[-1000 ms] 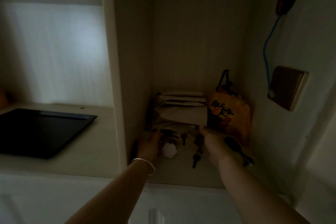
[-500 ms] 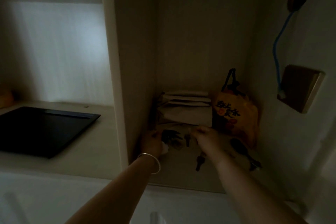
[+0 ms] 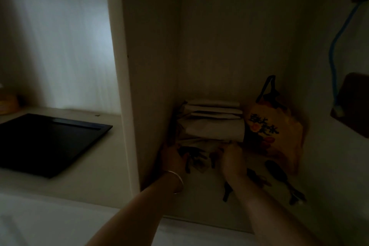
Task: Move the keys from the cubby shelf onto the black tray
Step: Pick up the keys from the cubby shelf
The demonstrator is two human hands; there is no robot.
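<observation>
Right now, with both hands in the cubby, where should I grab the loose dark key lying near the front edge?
Take the dark key by its wider upper end, which probably gives the fingers more to pinch. It lies flat on the cubby shelf, just beside the right forearm and apart from the cluster by the left hand. Come from above with the right hand. Dim light hides finer detail.
</observation>
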